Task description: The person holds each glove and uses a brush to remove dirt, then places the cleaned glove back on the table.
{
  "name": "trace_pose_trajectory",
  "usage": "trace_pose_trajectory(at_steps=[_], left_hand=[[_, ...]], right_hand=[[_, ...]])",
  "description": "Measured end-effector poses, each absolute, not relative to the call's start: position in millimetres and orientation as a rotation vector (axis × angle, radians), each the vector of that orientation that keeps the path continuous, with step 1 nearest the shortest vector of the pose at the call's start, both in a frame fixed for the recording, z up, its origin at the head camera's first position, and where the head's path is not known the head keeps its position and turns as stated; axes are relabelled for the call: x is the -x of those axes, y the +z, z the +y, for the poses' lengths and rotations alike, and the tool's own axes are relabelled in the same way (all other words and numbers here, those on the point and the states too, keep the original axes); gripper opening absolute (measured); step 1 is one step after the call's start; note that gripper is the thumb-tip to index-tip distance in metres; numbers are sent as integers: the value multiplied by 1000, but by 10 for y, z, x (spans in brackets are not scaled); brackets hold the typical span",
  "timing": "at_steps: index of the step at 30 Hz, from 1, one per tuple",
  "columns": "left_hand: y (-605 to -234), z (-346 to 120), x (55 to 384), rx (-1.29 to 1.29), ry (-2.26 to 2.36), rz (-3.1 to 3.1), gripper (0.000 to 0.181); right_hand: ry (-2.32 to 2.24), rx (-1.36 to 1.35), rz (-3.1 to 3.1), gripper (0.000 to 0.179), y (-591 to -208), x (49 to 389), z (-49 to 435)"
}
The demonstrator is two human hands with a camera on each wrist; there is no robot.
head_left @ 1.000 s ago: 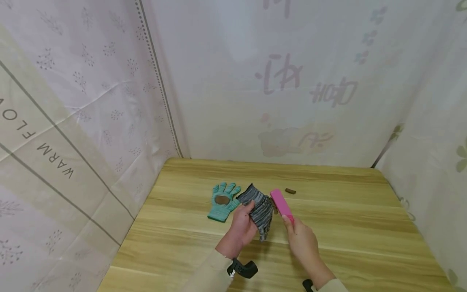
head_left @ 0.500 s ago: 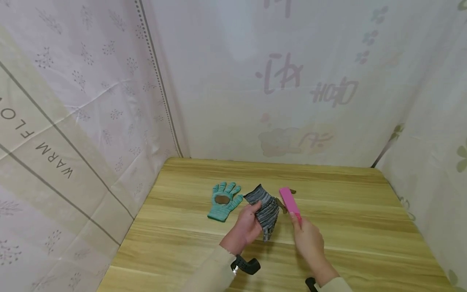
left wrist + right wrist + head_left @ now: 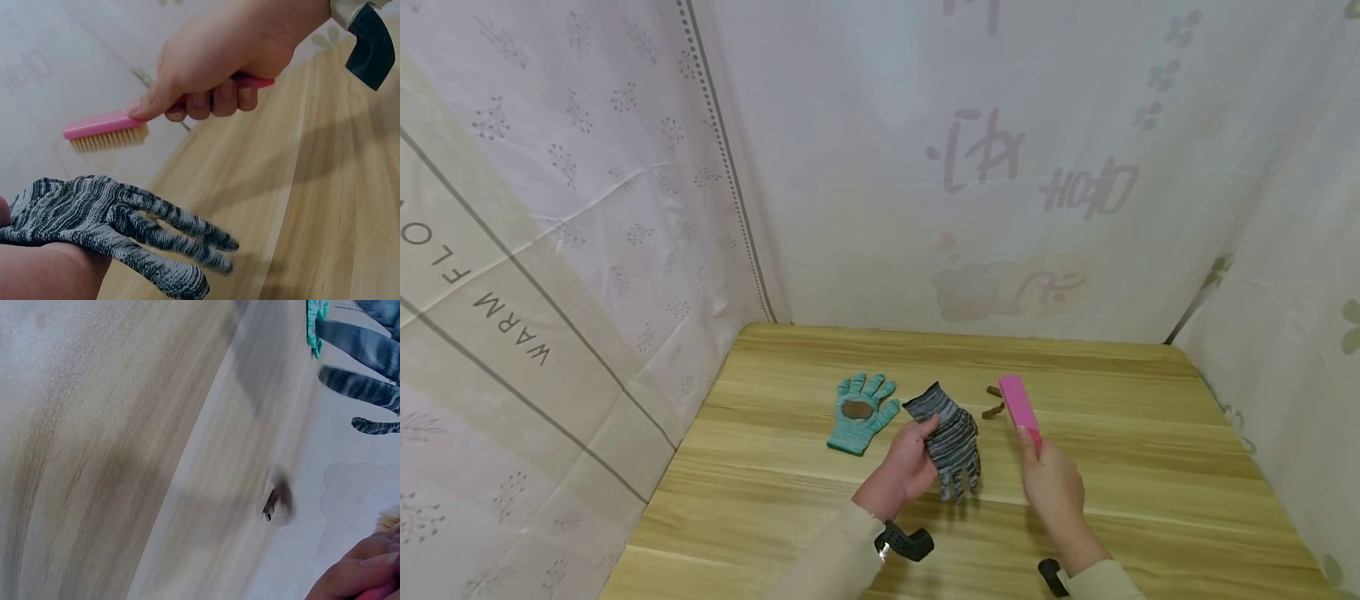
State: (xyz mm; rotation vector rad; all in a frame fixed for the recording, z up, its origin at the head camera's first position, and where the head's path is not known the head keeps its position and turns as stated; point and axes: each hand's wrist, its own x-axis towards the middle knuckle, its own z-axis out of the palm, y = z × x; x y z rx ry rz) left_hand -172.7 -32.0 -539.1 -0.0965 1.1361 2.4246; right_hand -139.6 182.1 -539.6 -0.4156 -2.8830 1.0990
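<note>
My left hand (image 3: 908,462) holds a grey-and-black striped knit glove (image 3: 953,437), thumb on top near its cuff, raised over the table. The glove's fingers hang loose toward me. In my right hand (image 3: 1054,492) I grip a pink brush (image 3: 1018,403) by its handle. Its pale bristles (image 3: 109,140) face down in the left wrist view, apart from the glove. Between glove and brush is a brown scrap (image 3: 992,412), blurred in the right wrist view. A second brown scrap (image 3: 994,390) lies just beyond it.
A teal knit glove (image 3: 853,437) lies flat on the wooden table (image 3: 1120,433), left of the grey one. On its palm is a brown patch (image 3: 857,410). Printed curtains (image 3: 865,167) hang behind the table and along both sides.
The brush has moved right, away from the grey glove. A brown scrap that was at the glove's edge is now separate from it. The grey glove shifted slightly right and its fingers spread.
</note>
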Motion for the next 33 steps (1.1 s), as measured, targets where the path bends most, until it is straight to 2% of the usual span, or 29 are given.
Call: trace_pose_trajectory(at_steps=[18,19,23,25,30,33], left_hand=[[-5632,-391,1975,144,2209,1343,18],[-5638,-387,2003,154,2186,1373,19],[-5641,-370,2098,182,2097,1519,46],[-5645,-359,2142,150,2049,1617,52],[-5645,-319,2220,23,1879,1934,42],[-5642,-277,2240,-10,1773,2095,45]], right_hand=[[1124,408,-2870,66,-5455,1395,1789],[1127,407,-2872,65,-5454,1393,1788],[1140,410,-2877,64,-5450,1384,1786],[1144,412,-2882,64,-5448,1379,1786],[1137,420,-2891,65,-5451,1369,1783],[1129,424,-2894,65,-5457,1371,1779]])
